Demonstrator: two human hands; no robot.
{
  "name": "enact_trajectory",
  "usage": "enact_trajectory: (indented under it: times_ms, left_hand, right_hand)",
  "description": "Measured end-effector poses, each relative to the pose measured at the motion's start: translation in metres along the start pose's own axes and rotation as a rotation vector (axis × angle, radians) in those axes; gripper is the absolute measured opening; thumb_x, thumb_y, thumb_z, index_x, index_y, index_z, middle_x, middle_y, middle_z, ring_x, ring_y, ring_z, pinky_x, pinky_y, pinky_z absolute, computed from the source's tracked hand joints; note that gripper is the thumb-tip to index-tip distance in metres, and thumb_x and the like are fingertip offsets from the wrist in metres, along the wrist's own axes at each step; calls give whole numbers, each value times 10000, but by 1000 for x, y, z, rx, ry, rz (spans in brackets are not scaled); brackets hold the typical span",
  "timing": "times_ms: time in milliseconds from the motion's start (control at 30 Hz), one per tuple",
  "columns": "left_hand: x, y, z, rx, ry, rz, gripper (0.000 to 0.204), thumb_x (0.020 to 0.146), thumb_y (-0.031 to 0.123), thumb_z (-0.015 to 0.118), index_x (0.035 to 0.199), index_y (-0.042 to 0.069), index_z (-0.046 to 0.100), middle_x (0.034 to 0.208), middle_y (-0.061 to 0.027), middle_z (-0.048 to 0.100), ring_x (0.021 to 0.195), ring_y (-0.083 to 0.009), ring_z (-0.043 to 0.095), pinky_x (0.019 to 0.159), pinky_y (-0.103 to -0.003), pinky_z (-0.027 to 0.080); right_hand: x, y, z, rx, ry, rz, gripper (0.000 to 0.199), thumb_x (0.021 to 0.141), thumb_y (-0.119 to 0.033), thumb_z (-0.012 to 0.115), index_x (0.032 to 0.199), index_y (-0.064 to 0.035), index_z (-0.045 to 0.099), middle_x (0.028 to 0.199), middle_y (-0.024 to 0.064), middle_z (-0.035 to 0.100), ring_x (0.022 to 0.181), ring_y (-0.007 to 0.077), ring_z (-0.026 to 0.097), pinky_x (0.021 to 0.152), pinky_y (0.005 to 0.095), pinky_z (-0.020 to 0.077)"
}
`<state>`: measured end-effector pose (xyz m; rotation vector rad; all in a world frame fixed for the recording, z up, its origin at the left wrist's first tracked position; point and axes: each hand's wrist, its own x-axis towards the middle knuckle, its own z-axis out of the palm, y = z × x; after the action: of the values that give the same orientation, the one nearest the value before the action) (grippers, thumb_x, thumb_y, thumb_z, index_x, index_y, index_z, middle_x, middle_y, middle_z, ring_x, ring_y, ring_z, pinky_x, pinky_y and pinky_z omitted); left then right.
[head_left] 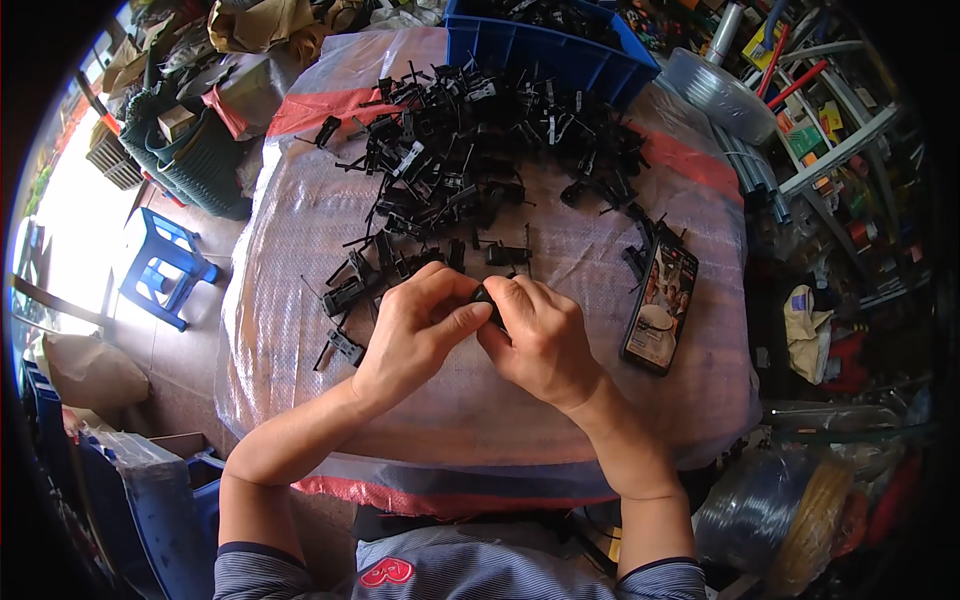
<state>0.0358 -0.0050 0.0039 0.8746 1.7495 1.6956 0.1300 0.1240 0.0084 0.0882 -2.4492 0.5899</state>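
Note:
Over the middle of the covered table, my left hand (pixel 421 325) and my right hand (pixel 541 333) meet, with fingers closed on one small black plastic part (pixel 487 298). Most of that part is hidden behind my fingers and thumbs. Just beyond my hands spreads a heap of black plastic parts (pixel 455 175) with thin prongs. Several loose ones lie nearer, among them a black part (pixel 346 348) to the left of my left wrist. A phone (pixel 661 308) with its screen lit lies to the right of my right hand.
Woven plastic sheeting (pixel 300 260) covers the table. A blue crate (pixel 545 45) with more black parts stands at its far edge. On the floor to the left is a blue stool (pixel 167 265). Shelving (pixel 845 150) and a wire spool (pixel 765 520) stand at the right.

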Motion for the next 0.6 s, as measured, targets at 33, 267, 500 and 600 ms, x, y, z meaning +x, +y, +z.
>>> enact_trajectory:
  times_ms: [33, 267, 500, 600]
  left_hand:
    - [0, 1, 1, 36, 8, 14, 182, 796, 105, 647, 871, -49, 589, 759, -33, 490, 688, -82, 482, 605, -225, 391]
    - [13, 2, -24, -445, 104, -11, 86, 784, 60, 555, 792, 75, 471, 968, -88, 591, 861, -172, 571, 780, -283, 460]
    - [11, 8, -22, -623, 19, -199, 228, 681, 54, 561, 905, 56, 524, 708, -17, 476, 678, -149, 523, 691, -237, 414]
    - [6, 20, -19, 184, -47, 87, 477, 629, 0, 627, 1103, 39, 590, 737, 15, 504, 684, -87, 497, 651, -224, 400]
  right_hand:
    - [-1, 0, 1, 11, 8, 25, 371, 644, 18, 671, 989, 15, 536, 766, 131, 552, 702, 302, 580, 617, 352, 482]
    - [3, 27, -23, 93, -242, 173, 423, 681, -27, 698, 1084, -56, 571, 1058, 88, 524, 944, 264, 547, 791, 338, 457]
    - [-4, 38, -6, 49, -287, 171, 320, 698, 5, 660, 1006, -39, 582, 914, 92, 532, 820, 276, 559, 728, 363, 457]
    - [3, 32, -22, 314, -278, 256, 274, 740, -27, 669, 998, -19, 577, 833, 60, 536, 743, 188, 559, 669, 293, 451]
